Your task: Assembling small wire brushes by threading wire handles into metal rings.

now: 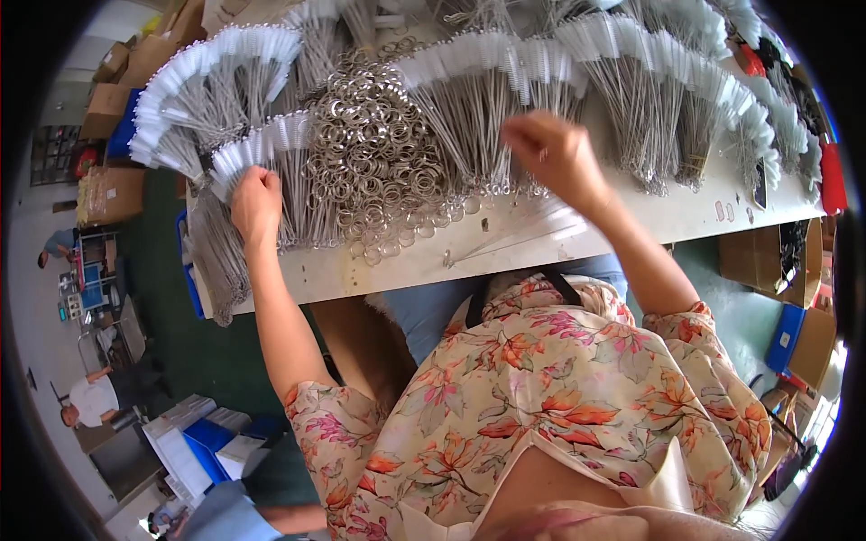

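Closest to me is my own cream shirt (541, 397) printed with orange and pink flowers, and past it the near edge of a long pale worktable (316, 287). A few loose, slim brushes with thin metal stems and white bristle heads (523, 236) lie near that edge, in front of me.

My left hand (256, 207) is at the white heads of a standing row of the same brushes; its fingers are curled in, but I cannot tell whether they grip 1. My right hand (552, 160) hangs over the tabletop to the right, blurred, fingers bent; I cannot tell whether they hold anything.

Between my 2 hands spreads a heap of shiny silver metal rings (374, 149), some spilling toward me. Bundles of brushes (631, 81) stretch along the table beyond and to the right, white heads pointing away from me.

Farther off, on the left, a brown cardboard box (110, 196) sits beside the dark green floor (149, 243), and a person in a white top (94, 397) is across the room.
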A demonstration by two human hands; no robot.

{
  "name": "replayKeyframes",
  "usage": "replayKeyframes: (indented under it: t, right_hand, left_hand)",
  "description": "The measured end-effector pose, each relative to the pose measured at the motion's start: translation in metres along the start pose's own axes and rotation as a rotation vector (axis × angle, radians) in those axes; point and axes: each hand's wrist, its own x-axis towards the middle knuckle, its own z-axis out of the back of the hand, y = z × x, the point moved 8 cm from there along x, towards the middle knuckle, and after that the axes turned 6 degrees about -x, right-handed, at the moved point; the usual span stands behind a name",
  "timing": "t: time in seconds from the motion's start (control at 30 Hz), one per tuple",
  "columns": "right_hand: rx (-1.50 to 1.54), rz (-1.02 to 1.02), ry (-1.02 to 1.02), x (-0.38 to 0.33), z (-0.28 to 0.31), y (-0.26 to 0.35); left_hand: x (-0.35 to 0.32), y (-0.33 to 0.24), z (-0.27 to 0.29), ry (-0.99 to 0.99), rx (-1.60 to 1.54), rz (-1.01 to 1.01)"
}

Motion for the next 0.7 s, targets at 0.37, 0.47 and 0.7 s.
replayKeyframes:
  t: [0.37, 0.47, 0.7]
  right_hand:
    - [-0.601, -0.330, 0.337, 0.024, 0.002, -0.032]
    - [-0.599, -0.219, 0.272, 0.022, -0.008, -0.008]
    - [0.297, -0.510, -0.016, 0.010, 0.020, -0.085]
  left_hand:
    - [-0.025, 0.052, 0.072, -0.493, -1.349, 0.277]
    - [-0.024, 0.169, 0.075, -0.437, -0.891, 0.444]
    - [-0.007, 0.217, -0.003, 0.032, 0.033, 0.235]
